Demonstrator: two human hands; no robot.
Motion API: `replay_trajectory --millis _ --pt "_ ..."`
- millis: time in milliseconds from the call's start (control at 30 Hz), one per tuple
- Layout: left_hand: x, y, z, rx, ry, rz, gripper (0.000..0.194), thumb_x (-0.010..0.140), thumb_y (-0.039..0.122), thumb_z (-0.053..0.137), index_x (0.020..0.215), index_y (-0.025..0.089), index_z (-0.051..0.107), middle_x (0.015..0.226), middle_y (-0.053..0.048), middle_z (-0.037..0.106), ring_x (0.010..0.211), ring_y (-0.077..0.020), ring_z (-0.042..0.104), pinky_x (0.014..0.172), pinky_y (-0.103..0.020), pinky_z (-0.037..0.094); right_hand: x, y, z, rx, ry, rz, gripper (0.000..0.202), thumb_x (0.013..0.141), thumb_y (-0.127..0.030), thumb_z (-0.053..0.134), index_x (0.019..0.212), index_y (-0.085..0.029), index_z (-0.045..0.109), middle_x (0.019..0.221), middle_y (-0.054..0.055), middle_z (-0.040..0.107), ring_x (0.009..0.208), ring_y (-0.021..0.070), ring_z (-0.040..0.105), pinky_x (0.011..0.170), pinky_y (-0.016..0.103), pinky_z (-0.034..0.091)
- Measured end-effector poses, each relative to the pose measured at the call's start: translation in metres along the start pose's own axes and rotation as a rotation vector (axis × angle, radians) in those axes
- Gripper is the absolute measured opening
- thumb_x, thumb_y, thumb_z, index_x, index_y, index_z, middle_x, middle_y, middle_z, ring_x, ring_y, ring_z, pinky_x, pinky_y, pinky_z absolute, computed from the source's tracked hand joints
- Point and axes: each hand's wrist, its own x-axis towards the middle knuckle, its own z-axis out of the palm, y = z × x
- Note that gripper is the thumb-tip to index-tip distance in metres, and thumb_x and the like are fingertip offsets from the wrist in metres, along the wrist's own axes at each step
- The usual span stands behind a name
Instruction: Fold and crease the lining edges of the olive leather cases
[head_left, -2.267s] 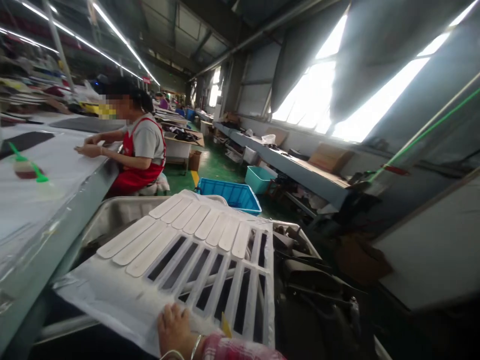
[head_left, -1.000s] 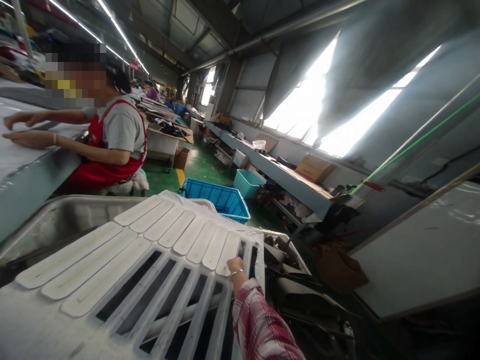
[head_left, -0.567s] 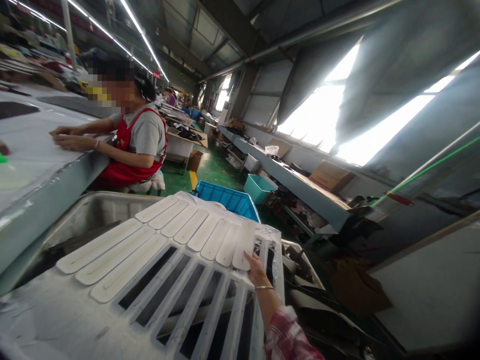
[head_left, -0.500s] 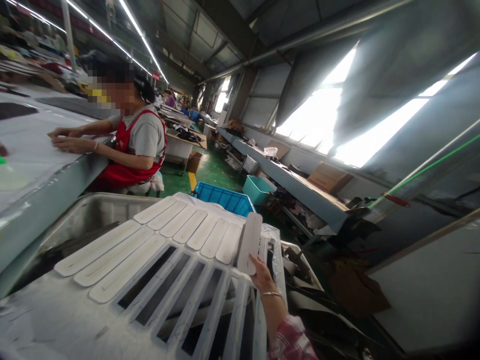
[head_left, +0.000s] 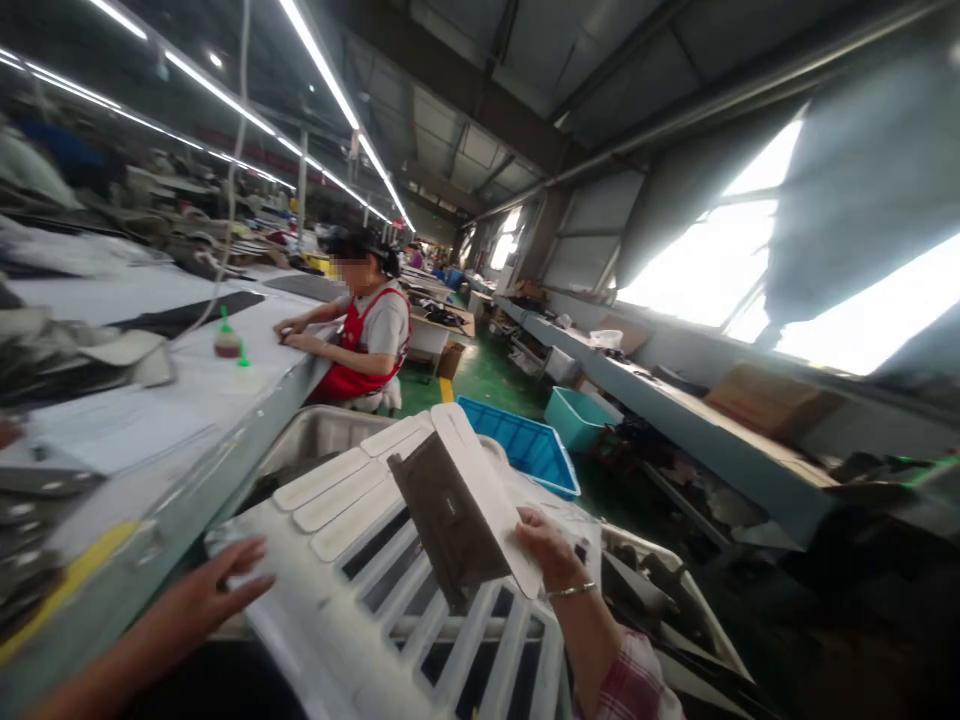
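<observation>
My right hand (head_left: 553, 552) grips the near end of a long white strip (head_left: 480, 480) with rounded ends, raised at a slant above a white slotted frame (head_left: 307, 590). A dark grey-brown flat piece (head_left: 446, 515) hangs along the strip's left edge; whether it is attached I cannot tell. Several similar white strips (head_left: 341, 500) lie side by side on the frame's far left part. My left hand (head_left: 217, 592) is open and holds nothing, its fingers pointing right, near the frame's left edge.
A long worktable (head_left: 180, 470) runs along the left, with green-capped bottles (head_left: 227, 340) on it. A co-worker in a red apron (head_left: 367, 345) sits beyond. A pale bin (head_left: 307, 430) stands under the frame. Blue (head_left: 517, 440) and teal (head_left: 577, 415) crates lie ahead; a bench (head_left: 675, 420) lines the right.
My view has swung left and up. My left hand has come into view. The strip in my right hand is tilted the other way, and the dark piece now shows beside it.
</observation>
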Motion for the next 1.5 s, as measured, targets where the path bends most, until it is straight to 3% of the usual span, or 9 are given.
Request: replay_trajectory --millis 100,167,233,333,467,733,967,1167,1500 --pt "-0.025 0.043 -0.043 0.044 0.044 0.165 0.079 0.067 0.053 0.06 0.131 0.017 0.032 0.138 -0.012 0.036 0.125 -0.0296 0.036 0.098 -0.043 0.038 -0.01 0.008 0.048 -0.033 -0.256 0.163 0.043 0.05 -0.034 0.077 0.081 -0.007 0.066 0.061 0.004 0.065 0.047 0.0127 0.058 0.044 0.02 0.044" --pt "-0.04 0.076 -0.064 0.089 0.005 0.24 0.08 0.063 0.05 0.065 0.13 0.017 0.037 0.132 -0.01 0.045 0.119 -0.0282 0.043 0.098 -0.04 0.037 -0.015 0.006 0.079 -0.11 -0.437 0.208 0.044 0.051 -0.036 0.076 0.081 -0.006 0.066 0.063 0.004 0.065 0.05 0.0126 0.058 0.046 0.019 0.045" --pt "-0.055 0.102 -0.079 0.047 -0.258 0.183 0.056 0.069 0.047 0.058 0.115 0.016 0.054 0.102 -0.006 0.064 0.091 -0.0231 0.06 0.079 -0.033 0.048 -0.019 0.0 0.106 -0.223 -0.519 0.159 0.047 0.056 -0.041 0.073 0.088 -0.008 0.065 0.07 0.003 0.065 0.054 0.0118 0.057 0.048 0.019 0.044" --pt "-0.083 0.122 -0.092 0.084 -0.248 0.064 0.039 0.073 0.047 0.052 0.09 0.014 0.065 0.07 0.0 0.065 0.064 -0.0165 0.058 0.059 -0.024 0.044 -0.026 -0.01 0.133 -0.553 -0.43 -0.114 0.049 0.068 -0.049 0.062 0.1 -0.012 0.064 0.09 0.005 0.065 0.078 0.0178 0.059 0.066 0.025 0.047" --pt "-0.126 0.131 -0.101 0.303 -0.093 0.028 0.032 0.074 0.043 0.05 0.078 0.015 0.066 0.063 0.003 0.061 0.063 -0.0151 0.056 0.056 -0.021 0.039 -0.05 -0.011 0.151 -0.986 -0.323 -0.319 0.061 0.075 -0.052 0.054 0.124 -0.016 0.049 0.111 0.009 0.058 0.096 0.0232 0.056 0.084 0.036 0.044" --pt "-0.183 0.138 -0.095 0.503 -0.052 0.014 0.026 0.078 0.037 0.045 0.077 0.019 0.064 0.066 0.0 0.063 0.065 -0.0175 0.058 0.058 -0.024 0.037 -0.099 0.035 0.196 -1.275 -0.33 -0.51 0.112 0.057 -0.058 0.068 0.143 -0.02 0.006 0.136 0.017 0.033 0.116 0.0317 0.042 0.093 0.046 0.037" --pt "-0.208 0.112 -0.085 0.526 -0.073 0.129 0.024 0.081 0.033 0.043 0.087 0.02 0.062 0.085 -0.003 0.064 0.08 -0.019 0.058 0.07 -0.026 0.04 -0.107 0.072 0.201 -1.313 -0.243 -0.67 0.096 0.065 -0.032 0.065 0.141 -0.015 0.009 0.124 0.016 0.042 0.111 0.0285 0.044 0.092 0.043 0.04" --pt "-0.208 0.106 -0.086 0.533 -0.071 0.236 0.026 0.085 0.031 0.039 0.09 0.021 0.062 0.085 -0.003 0.06 0.081 -0.0175 0.056 0.072 -0.026 0.04 -0.105 0.083 0.197 -1.318 -0.203 -0.818 0.092 0.067 -0.03 0.062 0.14 -0.014 0.009 0.126 0.017 0.04 0.114 0.0279 0.041 0.094 0.044 0.038" --pt "-0.217 0.086 -0.068 0.349 -0.279 0.131 0.021 0.075 0.034 0.054 0.086 0.022 0.066 0.086 -0.004 0.065 0.087 -0.0204 0.058 0.081 -0.028 0.043 -0.105 0.081 0.169 -1.589 -0.408 -0.856 0.078 0.074 -0.03 0.058 0.139 -0.013 0.019 0.12 0.015 0.045 0.103 0.0277 0.044 0.086 0.043 0.039"
